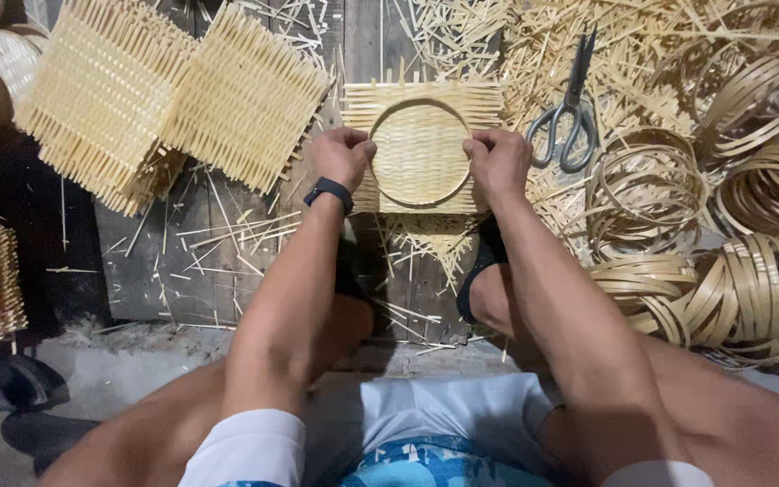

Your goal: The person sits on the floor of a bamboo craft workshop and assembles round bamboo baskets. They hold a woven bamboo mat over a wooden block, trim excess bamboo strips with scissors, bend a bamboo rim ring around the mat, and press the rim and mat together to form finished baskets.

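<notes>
Knees: bare, in white-and-blue shorts (426, 433), nearest to us.
Left hand (342, 155): closed, gripping the bamboo ring (391, 189) on its left side.
Right hand (496, 160): closed on the ring's right side.
Woven mat (421, 149): under the ring, on the plank floor (182, 261).
Around: scissors (570, 108) right of the mat, bamboo hoops (732, 225) further right, stacked mats (164, 99) left.
Floor: dark planks covered with splinters.

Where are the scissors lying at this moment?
In the head view the scissors lie upper right on loose bamboo strips, just right of the right hand and left of the bamboo hoops.
</notes>
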